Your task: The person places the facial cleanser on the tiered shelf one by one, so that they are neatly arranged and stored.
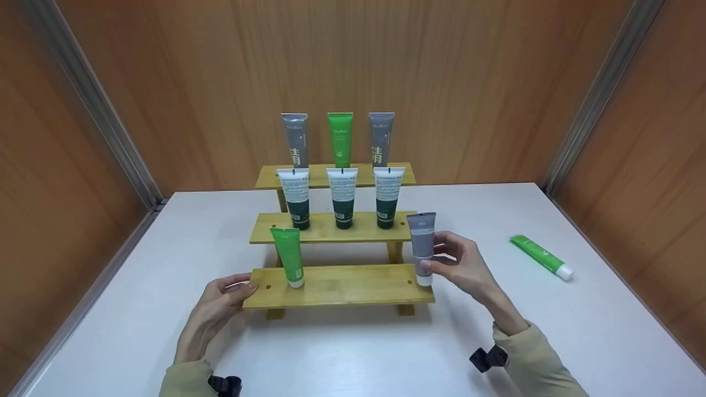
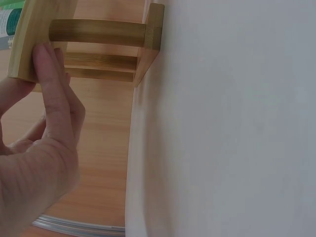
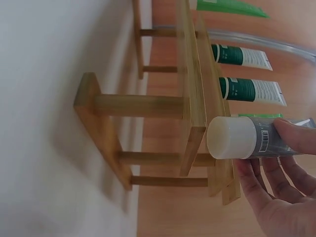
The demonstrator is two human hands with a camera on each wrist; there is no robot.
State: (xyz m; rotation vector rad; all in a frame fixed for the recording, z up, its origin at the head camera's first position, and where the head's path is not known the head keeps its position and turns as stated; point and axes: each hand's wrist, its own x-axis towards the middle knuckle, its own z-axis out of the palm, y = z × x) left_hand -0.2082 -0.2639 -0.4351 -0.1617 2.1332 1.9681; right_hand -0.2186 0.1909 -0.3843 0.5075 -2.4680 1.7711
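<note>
My right hand (image 1: 463, 264) pinches a grey squeeze tube (image 1: 422, 242) upright, its white cap at the right end of the lowest shelf of a three-tier wooden stand (image 1: 347, 298). In the right wrist view the white cap (image 3: 229, 138) appears apart from the board. The left end of that shelf is pinched by my left hand (image 1: 218, 306), with the thumb on top and fingers below, as the left wrist view also shows. A green tube (image 1: 288, 256) stands cap-down toward the left of the lowest shelf.
Three white-and-dark-green tubes (image 1: 343, 193) stand on the middle shelf. On the top shelf stand two grey tubes (image 1: 295, 138) with a green tube (image 1: 340, 138) between them. Another green tube (image 1: 540, 256) lies on the white table (image 1: 358, 358) at right. Wooden panels (image 1: 469, 82) enclose the table.
</note>
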